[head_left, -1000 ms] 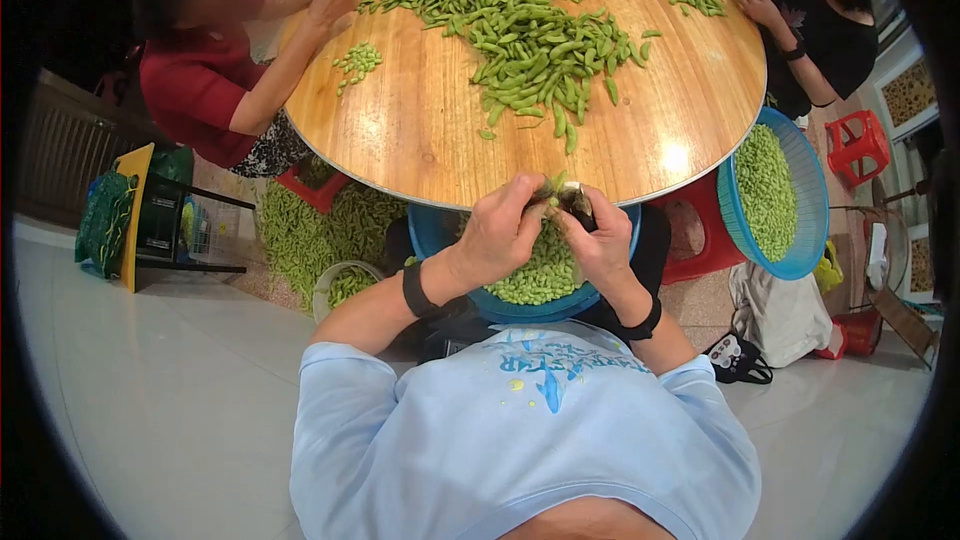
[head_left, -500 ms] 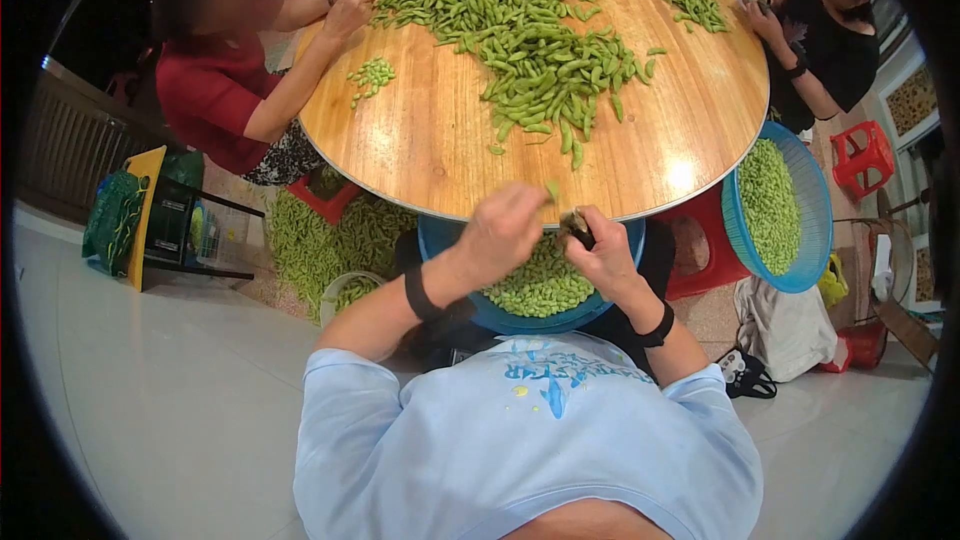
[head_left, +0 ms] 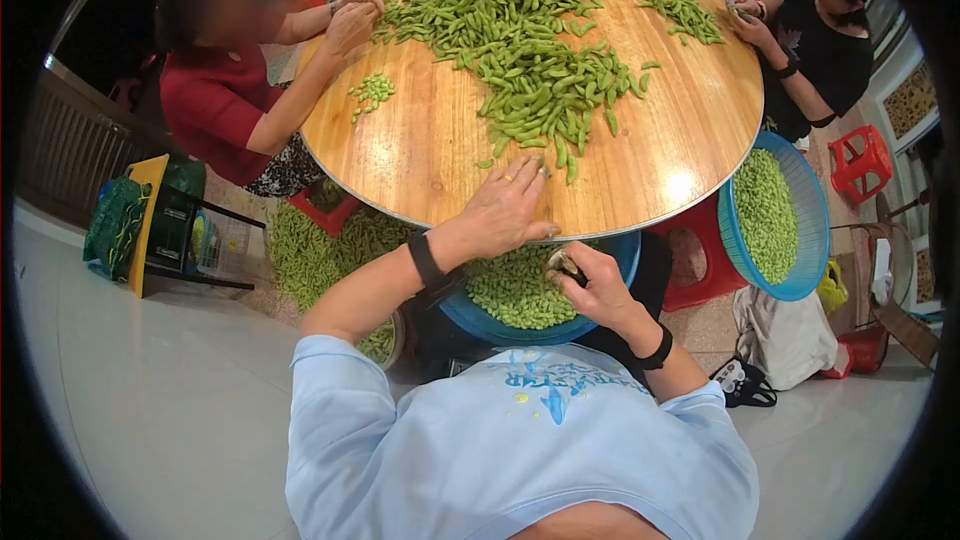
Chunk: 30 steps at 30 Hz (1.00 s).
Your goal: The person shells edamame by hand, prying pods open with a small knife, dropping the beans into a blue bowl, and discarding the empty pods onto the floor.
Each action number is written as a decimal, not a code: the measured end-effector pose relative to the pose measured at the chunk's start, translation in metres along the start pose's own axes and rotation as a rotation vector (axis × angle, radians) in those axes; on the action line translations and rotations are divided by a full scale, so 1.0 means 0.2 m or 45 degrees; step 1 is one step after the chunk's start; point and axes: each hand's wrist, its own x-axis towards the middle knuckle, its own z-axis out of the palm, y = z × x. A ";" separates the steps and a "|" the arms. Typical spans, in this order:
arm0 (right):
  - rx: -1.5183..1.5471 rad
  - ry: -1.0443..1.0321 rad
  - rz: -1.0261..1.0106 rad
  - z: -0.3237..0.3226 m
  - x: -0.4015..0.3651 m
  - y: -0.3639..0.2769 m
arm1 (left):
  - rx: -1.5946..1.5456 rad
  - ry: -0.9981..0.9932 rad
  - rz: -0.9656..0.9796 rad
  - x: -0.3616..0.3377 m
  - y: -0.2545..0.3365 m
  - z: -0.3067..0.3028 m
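One round worktop point(head_left: 400, 160) carried the pods point(head_left: 545, 80) beyond our blue basin point(head_left: 520, 335), where a light, low reach suited our left fingers point(head_left: 518, 180), spread and seemingly empty beside them, right fingers point(head_left: 586, 258) closed around a dark object point(head_left: 572, 273).

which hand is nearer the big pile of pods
Left: the left hand is on the table, just short of the pile; the right hand is farther back over the blue tub.
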 end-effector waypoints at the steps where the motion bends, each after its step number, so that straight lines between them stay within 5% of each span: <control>1: 0.017 0.030 0.011 -0.01 0.00 0.00 | -0.004 -0.025 0.008 -0.04 -0.01 -0.02; 3: -0.003 0.025 0.016 -0.02 0.00 0.00 | -0.004 -0.048 0.019 -0.14 -0.06 -0.05; 7: -0.008 0.038 0.036 -0.04 -0.02 0.02 | 0.085 -0.114 -0.560 -0.44 -0.24 -0.18; 9: 0.002 0.090 0.044 -0.06 -0.04 0.05 | 0.215 -0.360 -0.946 -0.55 -0.21 -0.34; 11: 0.127 0.177 0.170 -0.06 -0.08 0.09 | 0.156 -0.981 -1.369 -0.50 -0.15 -0.56; 12: 0.249 0.176 0.235 -0.06 -0.09 0.10 | 0.580 -0.715 -1.136 -0.67 -0.20 -0.45; 13: 0.253 0.176 0.234 -0.06 -0.08 0.09 | 0.585 -0.717 -1.137 -0.66 -0.20 -0.45; 15: 0.600 0.095 0.449 -0.05 -0.06 0.05 | 0.287 -0.018 -0.687 -0.56 -0.22 -0.45; 17: 0.753 0.088 0.490 -0.03 -0.03 0.00 | -0.286 0.205 -0.494 -0.35 -0.19 -0.38; 21: 1.105 0.107 0.514 0.03 0.01 -0.01 | -0.286 0.242 -0.370 0.01 -0.24 -0.12; 23: 1.145 0.131 0.513 0.03 0.00 -0.04 | -0.105 0.067 -0.456 0.11 -0.28 -0.01; 30: 1.217 0.283 0.481 0.04 0.00 0.00 | -0.094 0.217 -0.373 0.12 -0.29 0.04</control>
